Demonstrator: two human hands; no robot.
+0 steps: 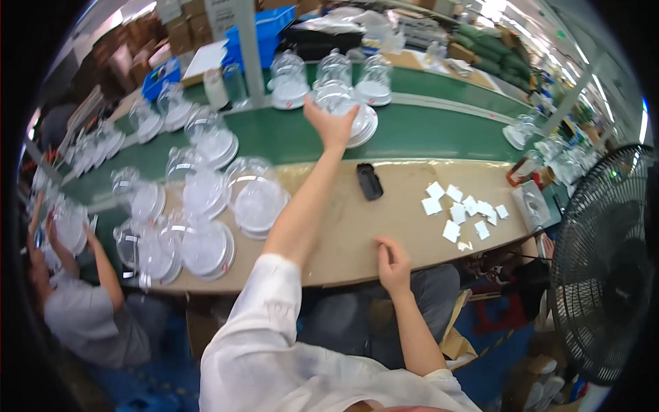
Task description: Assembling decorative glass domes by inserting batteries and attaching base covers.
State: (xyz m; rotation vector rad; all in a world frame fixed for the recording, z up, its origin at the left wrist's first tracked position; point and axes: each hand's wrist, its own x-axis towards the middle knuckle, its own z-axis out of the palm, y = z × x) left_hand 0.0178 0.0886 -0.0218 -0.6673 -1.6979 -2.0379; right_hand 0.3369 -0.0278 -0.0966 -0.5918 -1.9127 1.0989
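My left hand (331,123) reaches far out over the green conveyor belt (425,137) and grips a clear dome on a white round base (357,117). My right hand (392,259) rests at the near edge of the tan workbench (343,226), fingers loosely curled, holding nothing. Several small white square pieces (463,209) lie to its upper right. A small black device (369,181) lies on the bench between my two arms.
Several clear domes on white bases (206,226) crowd the bench at left, and more stand across the belt (329,72). Another person (82,302) sits at lower left. A black fan (607,275) stands at right. Blue crates (271,31) and cardboard boxes sit behind.
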